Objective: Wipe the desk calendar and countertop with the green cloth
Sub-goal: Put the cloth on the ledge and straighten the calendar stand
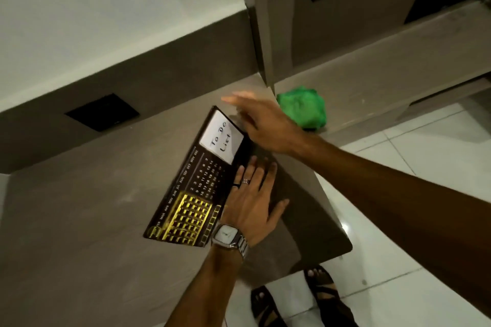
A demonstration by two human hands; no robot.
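Wiping is not starting yet, by the look of it: the green cloth [303, 109] is lying bunched on the countertop [79, 194], untouched, just beyond the right hand [261, 125], which is hovering blurred with fingers spread and holding nothing. The left hand [252, 202], fingers spread flat, is pressing the near edge of the desk calendar [194, 180], steadying it. Both calendar and countertop are looking still to be wiped.
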